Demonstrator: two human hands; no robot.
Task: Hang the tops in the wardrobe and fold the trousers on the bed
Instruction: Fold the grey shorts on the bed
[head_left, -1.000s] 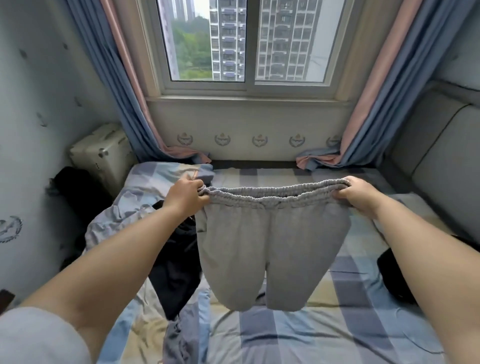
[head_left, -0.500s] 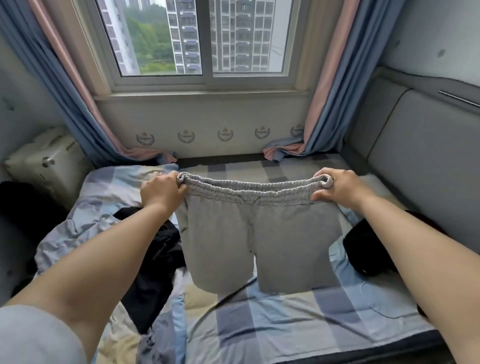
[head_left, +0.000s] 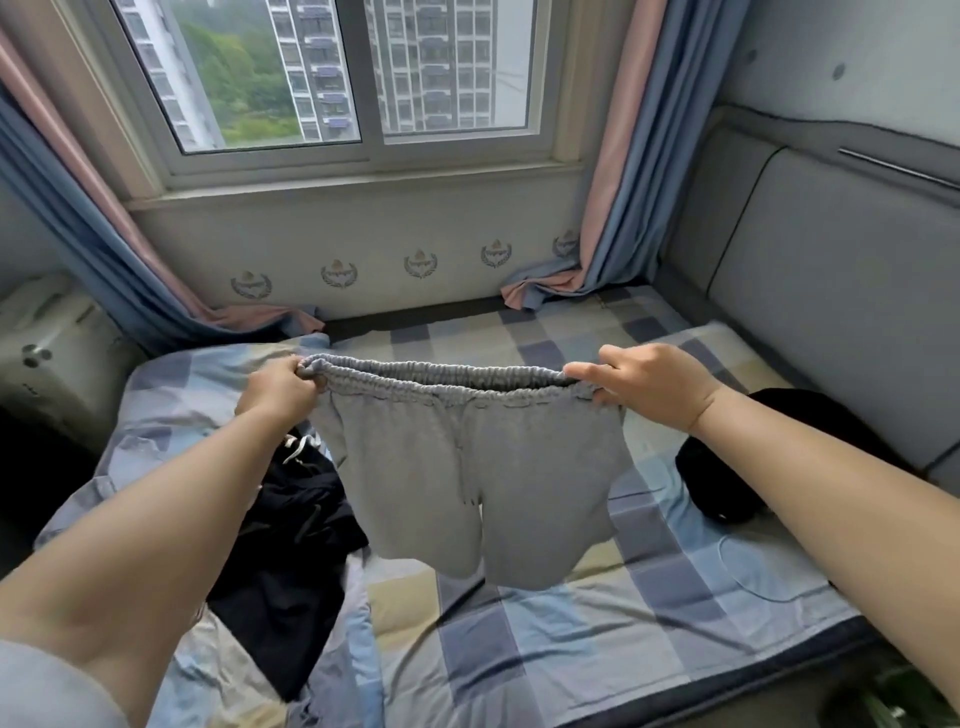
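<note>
Left grip (head_left: 283, 387): fingers curled round the left end of the elastic waistband of the grey trousers (head_left: 480, 467), thumb side toward the camera. Right grip (head_left: 657, 384): fingers and thumb pinching the right end of the same waistband, index finger extended along the top edge. Both arms are stretched forward, and the waistband is drawn nearly straight between the two grips.

Grey trousers: held in the air above the bed (head_left: 571, 634), waistband uppermost and roughly level. The two legs hang down side by side; their lower ends appear doubled up rather than hanging at full length, and whether they touch the sheet cannot be told. A centre seam runs down from the waistband to the crotch.

Bed: covered with a checked sheet in blue, grey and pale yellow. A crumpled duvet (head_left: 171, 410) in the same pattern lies along the left side.

Other garments on the bed:
- A black garment (head_left: 291, 561) with a white drawstring lies in a heap below the left forearm, partly behind the left leg of the grey trousers.
- A second dark item (head_left: 727, 478) lies at the right side of the bed, next to the padded grey headboard (head_left: 831, 291). What it is cannot be told.

Surroundings: a window (head_left: 358, 78) is on the far wall, with blue-and-pink curtains (head_left: 618, 182) reaching down to the bed on both sides. A pale suitcase (head_left: 47, 358) stands at the left, beside the bed.
</note>
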